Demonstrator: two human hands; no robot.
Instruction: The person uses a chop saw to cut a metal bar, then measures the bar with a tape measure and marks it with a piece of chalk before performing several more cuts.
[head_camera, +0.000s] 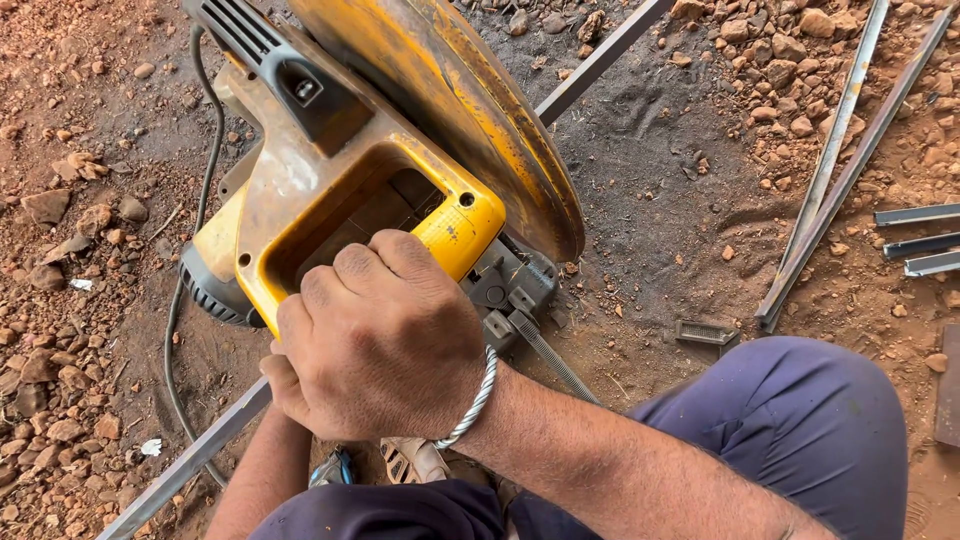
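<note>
A worn yellow chop saw (330, 170) with a big yellow blade guard (470, 110) stands on the dirt. My right hand (380, 340), with a twisted silver bracelet (472, 405) at the wrist, is closed around the saw's yellow handle (455, 232). A long grey metal bar (190, 465) runs diagonally under the saw and comes out at the upper right. My left forearm (262, 475) reaches up under the right hand; my left hand (275, 385) is mostly hidden there, close to the bar, and its grip cannot be made out.
The saw's grey power cord (185, 300) loops along its left side. Long metal bars (830, 190) and short cut pieces (915, 240) lie at the right, a small offcut (705, 332) near my blue-trousered knee (800, 420). Red stones cover the ground. A sandalled foot (415, 460) rests below.
</note>
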